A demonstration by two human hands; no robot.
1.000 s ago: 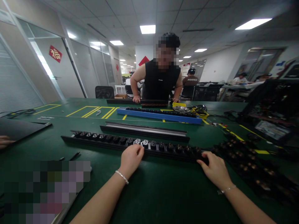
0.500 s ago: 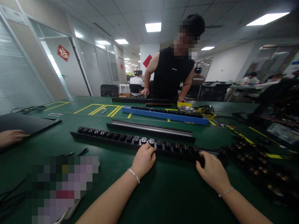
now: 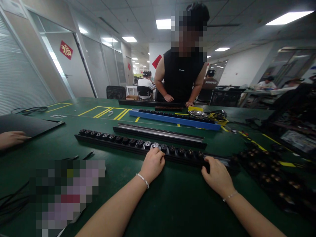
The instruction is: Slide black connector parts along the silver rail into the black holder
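Note:
A long black power strip housing [image 3: 98, 140] lies across the table in front of me, with a row of black sockets [image 3: 125, 141] along its channel. My left hand [image 3: 153, 164] is closed on the housing's near edge, fingers bent over the rim near the middle of the row. At the right end of that row, my right hand [image 3: 217, 174] is closed on the last socket, thumb in front and fingers behind; most of what it grips is hidden. Beyond the sockets, a second black channel [image 3: 160, 134] with a bright inner face lies parallel.
A blue tray [image 3: 172, 120] holds another socket row farther back. Loose black sockets [image 3: 274, 179] pile up at right. A metal dish [image 3: 198, 114] stands near a person [image 3: 184, 75] leaning on the far edge. Another person's hand [image 3: 13, 139] rests on a dark panel at left.
My right hand and the row of sockets have shifted left along the housing. My left hand has stayed nearly in place. The person across the table has brought their hands closer together.

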